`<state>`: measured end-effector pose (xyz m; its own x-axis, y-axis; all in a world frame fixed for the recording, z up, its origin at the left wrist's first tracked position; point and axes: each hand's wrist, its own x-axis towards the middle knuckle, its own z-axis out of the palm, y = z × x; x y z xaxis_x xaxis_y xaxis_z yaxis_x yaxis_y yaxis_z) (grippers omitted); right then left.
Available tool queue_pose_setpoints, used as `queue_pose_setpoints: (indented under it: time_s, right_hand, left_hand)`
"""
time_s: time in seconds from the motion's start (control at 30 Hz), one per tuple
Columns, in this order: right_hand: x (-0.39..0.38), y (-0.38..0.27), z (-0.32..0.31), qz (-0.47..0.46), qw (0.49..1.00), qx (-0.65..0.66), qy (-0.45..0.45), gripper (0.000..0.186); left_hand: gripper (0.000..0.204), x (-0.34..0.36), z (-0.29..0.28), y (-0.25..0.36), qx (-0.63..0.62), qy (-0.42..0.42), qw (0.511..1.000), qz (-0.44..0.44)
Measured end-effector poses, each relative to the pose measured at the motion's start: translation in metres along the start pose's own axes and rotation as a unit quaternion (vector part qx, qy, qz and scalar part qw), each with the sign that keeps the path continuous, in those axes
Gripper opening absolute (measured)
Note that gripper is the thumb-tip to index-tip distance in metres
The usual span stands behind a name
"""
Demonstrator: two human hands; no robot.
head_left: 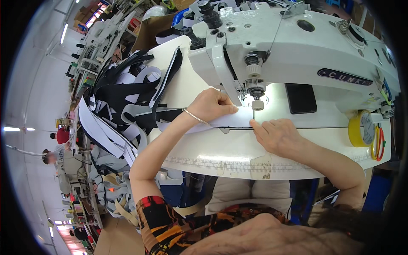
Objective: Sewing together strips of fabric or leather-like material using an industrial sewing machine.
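Note:
A white fabric strip point(231, 118) with a dark lower edge lies on the sewing machine's bed, its right end just below the needle area. My left hand point(210, 105), with a bangle at the wrist, is closed on the strip's upper edge, thumb and fingertips pressed together left of the presser foot. At the strip's right end, my right hand point(278, 137) has its fingers curled and the index fingertip on the corner; its thumb is hidden. Above both hands stands the white sewing machine point(293, 46), its needle parts point(256, 87) close to the strip.
Black and white strips point(123, 97) lie heaped at the left. Right of the needle is a black phone point(301, 98). A yellow tape roll point(361, 128) and orange-handled scissors point(378, 143) are at the far right. A printed ruler point(204, 164) follows the table's front edge.

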<state>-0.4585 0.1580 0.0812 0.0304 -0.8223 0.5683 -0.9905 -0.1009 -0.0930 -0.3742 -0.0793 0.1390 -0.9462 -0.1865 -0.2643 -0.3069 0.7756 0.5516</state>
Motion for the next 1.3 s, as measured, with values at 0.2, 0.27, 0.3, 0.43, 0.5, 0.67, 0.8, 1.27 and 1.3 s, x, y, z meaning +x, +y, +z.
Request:
queue_pose_setpoints:
  time_s: [0.2, 0.27, 0.3, 0.43, 0.5, 0.67, 0.8, 1.27, 1.3]
  right_hand:
    - [0.002, 0.006, -0.002, 0.010, 1.000, -0.012, -0.017, 0.035]
    - [0.003, 0.008, 0.000, 0.010, 1.000, -0.019, -0.021, 0.034]
    - [0.003, 0.007, 0.002, 0.023, 0.999, -0.023, -0.011, 0.033]
    - [0.004, 0.008, 0.006, 0.049, 0.999, -0.020, 0.003, 0.033]
    - [0.003, 0.010, 0.007, 0.050, 0.999, -0.022, -0.005, 0.034]
    - [0.004, 0.011, 0.007, 0.052, 0.998, -0.018, -0.015, 0.035]
    - [0.004, 0.011, 0.005, 0.055, 0.998, -0.016, -0.020, 0.035]
    - [0.006, 0.010, 0.006, 0.072, 0.997, 0.000, -0.024, 0.034]
    - [0.006, 0.009, 0.006, 0.074, 0.997, -0.001, -0.023, 0.033]
  left_hand:
    - [0.023, 0.004, 0.010, -0.001, -0.026, 0.083, 0.996, 0.028]
    - [0.022, 0.006, 0.010, -0.003, -0.026, 0.096, 0.994, 0.034]
    - [0.022, 0.007, 0.009, -0.002, -0.013, 0.090, 0.995, 0.036]
    - [0.020, 0.010, 0.005, 0.002, -0.017, 0.074, 0.997, 0.023]
    - [0.020, 0.011, 0.002, 0.006, -0.020, 0.078, 0.996, 0.026]
    - [0.019, 0.015, -0.001, 0.006, -0.028, 0.074, 0.997, 0.023]
    - [0.020, 0.019, 0.003, -0.003, -0.044, 0.073, 0.996, 0.037]
    - [0.020, 0.030, 0.011, -0.019, -0.045, 0.118, 0.987, 0.098]
    - [0.021, 0.031, 0.012, -0.021, -0.039, 0.119, 0.986, 0.108]
